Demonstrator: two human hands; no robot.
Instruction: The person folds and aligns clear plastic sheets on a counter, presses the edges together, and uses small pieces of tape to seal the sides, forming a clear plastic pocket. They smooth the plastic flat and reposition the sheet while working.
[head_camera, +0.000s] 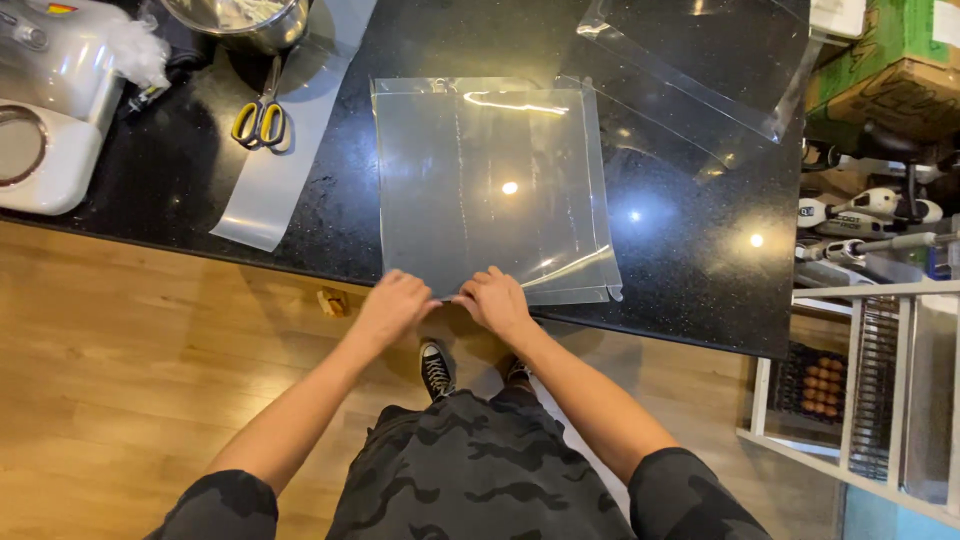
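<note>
Left to right: white appliance (45, 130) at far left of the black tabletop (690, 250), yellow-handled scissors (260, 120) lying on a clear plastic strip (275, 170), then the big clear plastic sheet (490, 190) flat at centre, near edge at the tabletop rim. Another clear sheet (700, 70) sits top right. Progress, as I judge it: sheet laid out and its right edge lifted or folded, near edge just being worked, rest untouched. Left hand (392, 308) and right hand (497, 300) side by side, fingers curled, pinching that near edge.
</note>
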